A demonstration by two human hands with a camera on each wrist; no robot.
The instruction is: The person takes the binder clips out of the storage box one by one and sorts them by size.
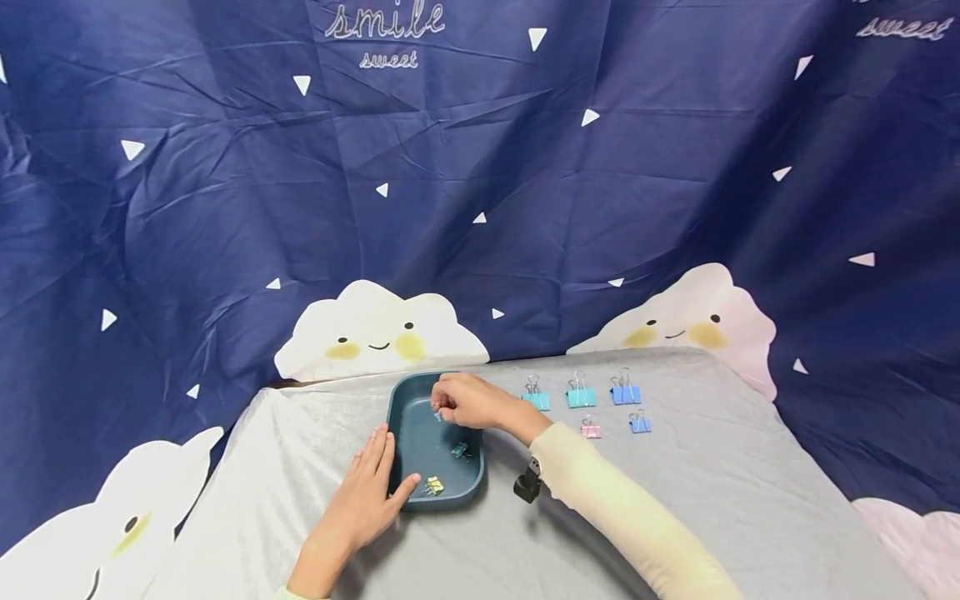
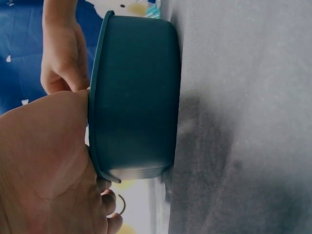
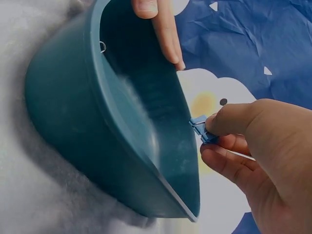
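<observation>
A dark teal plastic tray point(image 1: 420, 437) stands on the cloth-covered table. Above its far part, my right hand point(image 1: 474, 402) pinches a small blue binder clip point(image 3: 202, 128) between thumb and fingers, which the right wrist view shows best. My left hand point(image 1: 367, 479) rests along the tray's left side, fingers straight against the rim and thumb over the near edge. Inside the tray lie a yellow binder clip point(image 1: 433, 485) near the front and a teal binder clip point(image 1: 461, 451) at the right. The left wrist view shows the palm beside the tray wall point(image 2: 136, 92).
Right of the tray, binder clips stand in two rows: two teal ones point(image 1: 536, 398) point(image 1: 581, 395) and a blue one point(image 1: 626, 392) behind, a small pink one point(image 1: 591, 429) and a small blue one point(image 1: 640, 422) in front. A dark blue curtain point(image 1: 480, 150) hangs behind.
</observation>
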